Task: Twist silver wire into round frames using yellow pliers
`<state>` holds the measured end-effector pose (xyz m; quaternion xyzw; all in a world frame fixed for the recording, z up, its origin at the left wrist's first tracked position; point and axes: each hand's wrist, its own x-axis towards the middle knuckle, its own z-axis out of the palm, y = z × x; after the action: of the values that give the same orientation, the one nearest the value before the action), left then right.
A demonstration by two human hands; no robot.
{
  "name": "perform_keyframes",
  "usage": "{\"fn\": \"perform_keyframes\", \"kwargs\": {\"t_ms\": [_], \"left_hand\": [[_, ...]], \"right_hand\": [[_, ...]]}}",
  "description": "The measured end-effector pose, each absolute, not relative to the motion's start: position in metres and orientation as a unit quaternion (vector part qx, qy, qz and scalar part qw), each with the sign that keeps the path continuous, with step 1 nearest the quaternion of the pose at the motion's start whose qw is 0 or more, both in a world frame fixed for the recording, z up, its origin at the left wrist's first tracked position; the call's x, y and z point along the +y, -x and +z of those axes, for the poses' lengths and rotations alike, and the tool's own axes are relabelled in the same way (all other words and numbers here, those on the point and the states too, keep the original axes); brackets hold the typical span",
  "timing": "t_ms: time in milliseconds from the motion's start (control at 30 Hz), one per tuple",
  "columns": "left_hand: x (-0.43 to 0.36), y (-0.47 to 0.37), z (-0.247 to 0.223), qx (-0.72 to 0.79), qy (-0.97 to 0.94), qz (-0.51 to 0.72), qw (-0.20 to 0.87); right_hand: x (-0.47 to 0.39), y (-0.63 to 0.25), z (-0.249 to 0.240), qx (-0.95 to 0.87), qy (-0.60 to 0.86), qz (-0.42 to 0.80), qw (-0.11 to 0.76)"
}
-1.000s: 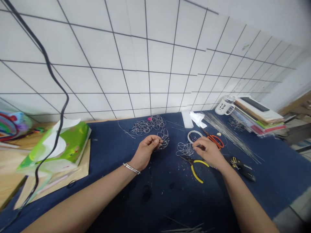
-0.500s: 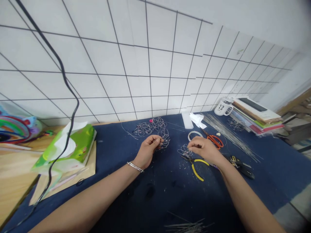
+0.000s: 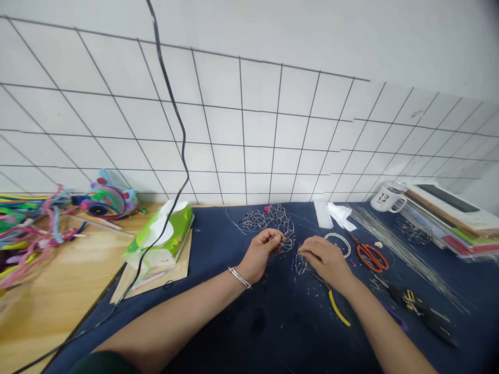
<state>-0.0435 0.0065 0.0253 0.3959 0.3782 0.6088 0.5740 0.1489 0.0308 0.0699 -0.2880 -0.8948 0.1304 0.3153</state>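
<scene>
My left hand (image 3: 262, 253), wearing a silver bangle, pinches part of a tangle of thin wire loops (image 3: 287, 242). My right hand (image 3: 326, 262) is a short way to its right, with thumb and fingertips closed on a smaller bunch of looped wire (image 3: 300, 264). Whether that bunch hangs free or touches the cloth I cannot tell. Yellow-handled pliers (image 3: 339, 308) lie below my right hand, which hides part of them. Beyond my left hand, more curled wire (image 3: 255, 220) with a small pink piece (image 3: 267, 209) rests on the dark blue cloth (image 3: 218, 244).
On the right are orange-handled scissors (image 3: 372, 257), a white ring (image 3: 338, 244), long straight wires (image 3: 405, 254), black-handled pliers (image 3: 421, 309), a mug (image 3: 385, 197) and stacked books (image 3: 444, 218). A green tissue pack (image 3: 181, 223), a black cable (image 3: 171, 98) and colourful pipe cleaners (image 3: 42, 223) are left.
The view has swung left and up, showing more of the wooden table. My right hand has come nearer my left and now covers more of the yellow-handled pliers.
</scene>
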Motion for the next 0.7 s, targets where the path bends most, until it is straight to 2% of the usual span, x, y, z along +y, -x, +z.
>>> {"fn": "perform_keyframes", "kwargs": {"t_ms": [200, 700], "left_hand": [[-0.001, 0.037, 0.032, 0.383, -0.419, 0.594, 0.571], [-0.007, 0.033, 0.042, 0.403, -0.458, 0.536, 0.583]], "right_hand": [[0.028, -0.151, 0.052, -0.893, 0.278, 0.07, 0.346], [0.024, -0.151, 0.046, -0.916, 0.228, 0.016, 0.329]]}}
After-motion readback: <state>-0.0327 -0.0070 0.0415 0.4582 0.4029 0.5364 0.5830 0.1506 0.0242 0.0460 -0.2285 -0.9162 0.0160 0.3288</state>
